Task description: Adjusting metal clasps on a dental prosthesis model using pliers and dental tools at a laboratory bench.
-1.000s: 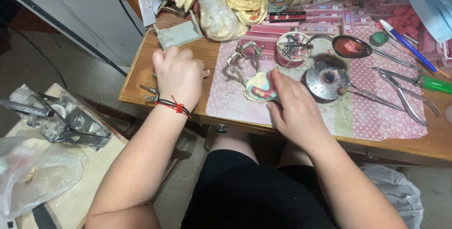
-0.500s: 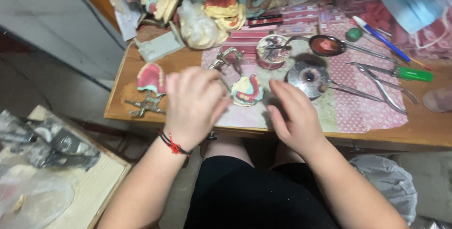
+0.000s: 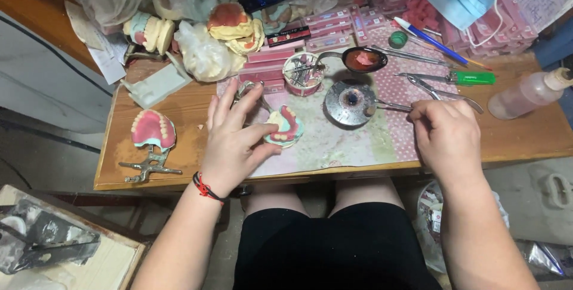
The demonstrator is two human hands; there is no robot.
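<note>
A pink-and-cream denture model [image 3: 285, 126] sits on a patterned cloth [image 3: 340, 141] at the middle of the wooden desk [image 3: 179, 108]. My left hand [image 3: 231, 141], with a red string at the wrist, grips the model's left side; the fingers reach over its metal frame [image 3: 246, 91]. My right hand [image 3: 449, 133] is closed on a thin metal instrument [image 3: 391, 107]. The instrument's tip rests at a round metal dish [image 3: 349, 102] to the right of the model.
A second denture on a metal articulator [image 3: 152, 138] stands at the desk's left end. Behind are plaster casts [image 3: 233, 27], a cup of tools [image 3: 301, 73], a spoon of red wax [image 3: 363, 60], pliers [image 3: 444, 90], a green lighter [image 3: 471, 78] and a plastic bottle [image 3: 528, 94].
My left hand went from the desk's left end to the middle model and took hold of it. My right hand left the model, moved right and now holds the instrument.
</note>
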